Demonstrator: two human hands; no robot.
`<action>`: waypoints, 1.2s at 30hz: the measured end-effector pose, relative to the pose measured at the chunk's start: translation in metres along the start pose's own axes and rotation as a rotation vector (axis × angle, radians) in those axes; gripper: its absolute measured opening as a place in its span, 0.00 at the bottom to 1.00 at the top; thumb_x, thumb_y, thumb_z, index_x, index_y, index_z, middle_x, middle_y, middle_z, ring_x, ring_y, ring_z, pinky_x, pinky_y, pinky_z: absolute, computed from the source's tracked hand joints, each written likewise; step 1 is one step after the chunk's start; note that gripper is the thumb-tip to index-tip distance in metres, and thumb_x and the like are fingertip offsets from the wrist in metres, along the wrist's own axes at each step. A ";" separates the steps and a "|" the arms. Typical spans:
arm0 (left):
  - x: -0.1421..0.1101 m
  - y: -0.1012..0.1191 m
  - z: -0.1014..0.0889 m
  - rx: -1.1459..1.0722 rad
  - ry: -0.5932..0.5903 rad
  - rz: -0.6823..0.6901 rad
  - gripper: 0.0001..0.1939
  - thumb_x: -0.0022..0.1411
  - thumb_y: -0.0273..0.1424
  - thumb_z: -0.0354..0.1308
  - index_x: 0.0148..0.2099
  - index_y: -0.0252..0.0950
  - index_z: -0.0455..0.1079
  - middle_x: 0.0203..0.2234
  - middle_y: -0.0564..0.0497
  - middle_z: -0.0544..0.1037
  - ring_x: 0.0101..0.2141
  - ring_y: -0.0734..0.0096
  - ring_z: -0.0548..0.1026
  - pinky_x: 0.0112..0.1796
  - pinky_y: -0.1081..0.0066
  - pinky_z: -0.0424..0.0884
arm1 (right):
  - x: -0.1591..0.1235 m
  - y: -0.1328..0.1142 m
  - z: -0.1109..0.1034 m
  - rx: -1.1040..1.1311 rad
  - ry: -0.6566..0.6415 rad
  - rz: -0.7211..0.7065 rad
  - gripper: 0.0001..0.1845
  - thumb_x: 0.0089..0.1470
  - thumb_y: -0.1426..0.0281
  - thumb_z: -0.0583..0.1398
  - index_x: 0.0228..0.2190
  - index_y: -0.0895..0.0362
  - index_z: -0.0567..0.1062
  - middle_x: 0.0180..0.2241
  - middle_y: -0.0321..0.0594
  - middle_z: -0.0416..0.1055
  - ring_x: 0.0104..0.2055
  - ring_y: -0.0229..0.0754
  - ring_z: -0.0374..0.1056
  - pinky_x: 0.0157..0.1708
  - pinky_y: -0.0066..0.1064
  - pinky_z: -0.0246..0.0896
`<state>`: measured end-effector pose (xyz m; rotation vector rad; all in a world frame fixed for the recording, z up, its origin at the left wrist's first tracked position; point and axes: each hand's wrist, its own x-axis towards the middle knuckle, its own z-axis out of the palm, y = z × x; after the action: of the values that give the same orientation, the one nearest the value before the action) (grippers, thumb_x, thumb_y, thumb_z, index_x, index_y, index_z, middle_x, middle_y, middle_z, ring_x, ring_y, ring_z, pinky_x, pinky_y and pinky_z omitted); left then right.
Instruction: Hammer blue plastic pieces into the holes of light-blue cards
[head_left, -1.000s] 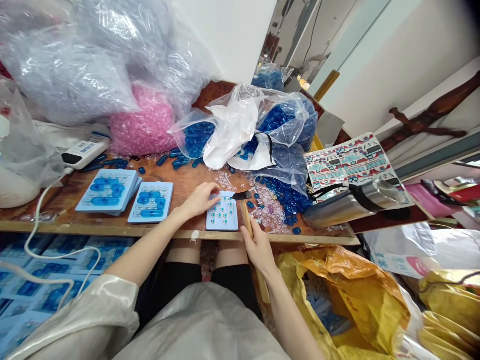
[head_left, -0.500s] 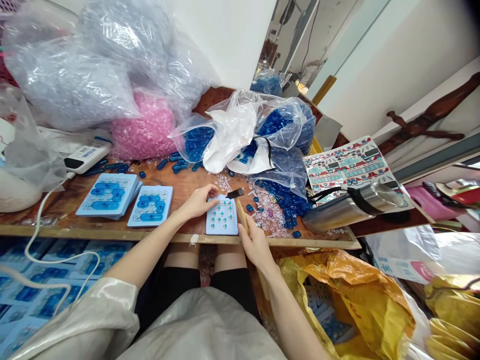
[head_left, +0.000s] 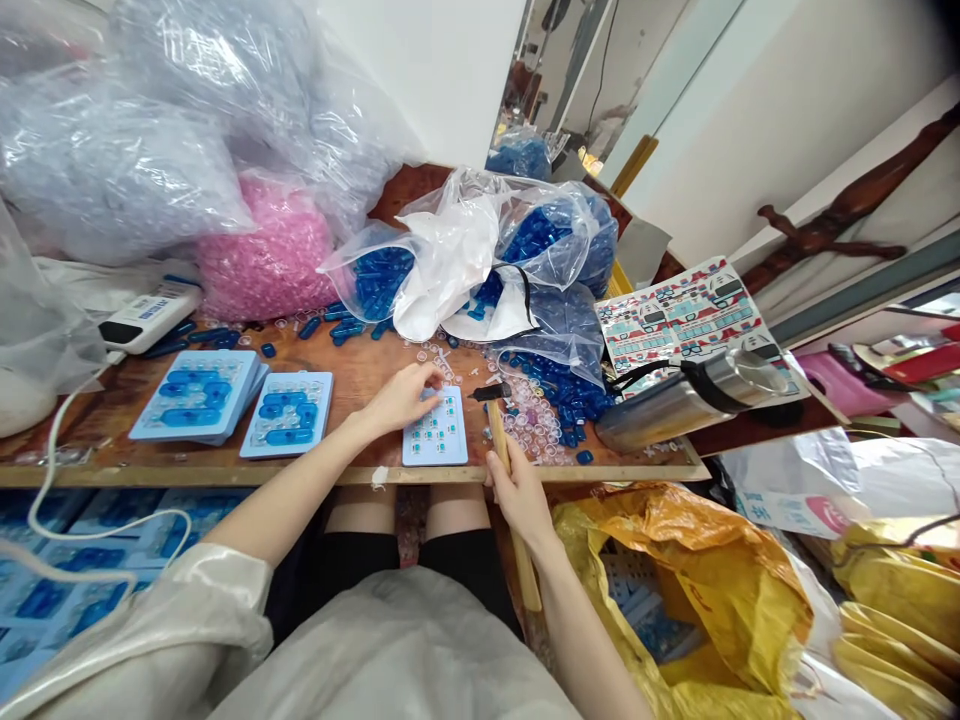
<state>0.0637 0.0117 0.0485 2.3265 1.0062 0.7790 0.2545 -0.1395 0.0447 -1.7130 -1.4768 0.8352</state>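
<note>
A light-blue plastic board (head_left: 432, 452) with rows of small turquoise-centred pieces lies flat at the table's front edge. My left hand (head_left: 405, 398) rests over its upper left corner, thumb and fingers brought together in a pinch; what is between the fingertips is too small to make out. My right hand (head_left: 517, 490) is closed around the wooden handle of a hammer (head_left: 498, 430). The hammer's dark head is just right of the board, apart from it, over the scattered clear pieces (head_left: 536, 425).
Finished-looking boards with blue capsule-shaped covers (head_left: 287, 415) and a stack (head_left: 196, 395) sit left. Behind are bags of blue pieces (head_left: 555, 235) and a bag of pink pieces (head_left: 266, 255). A steel flask (head_left: 675, 405) lies right, above a yellow sack (head_left: 690, 540).
The hammer head has swung right, from over the board's top edge to beside it. My left hand stays at the board's upper left. The whole view has shifted slightly.
</note>
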 end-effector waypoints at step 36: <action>0.011 0.008 0.020 0.048 -0.090 0.113 0.07 0.56 0.29 0.54 0.39 0.36 0.69 0.35 0.49 0.74 0.39 0.68 0.70 0.43 0.67 0.66 | -0.002 0.002 0.000 -0.075 0.096 -0.053 0.23 0.56 0.63 0.48 0.51 0.58 0.64 0.31 0.41 0.70 0.32 0.41 0.65 0.32 0.31 0.62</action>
<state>0.0867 0.0112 0.0427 2.4535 0.8706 0.6928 0.2551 -0.1421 0.0427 -1.7361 -1.4986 0.6673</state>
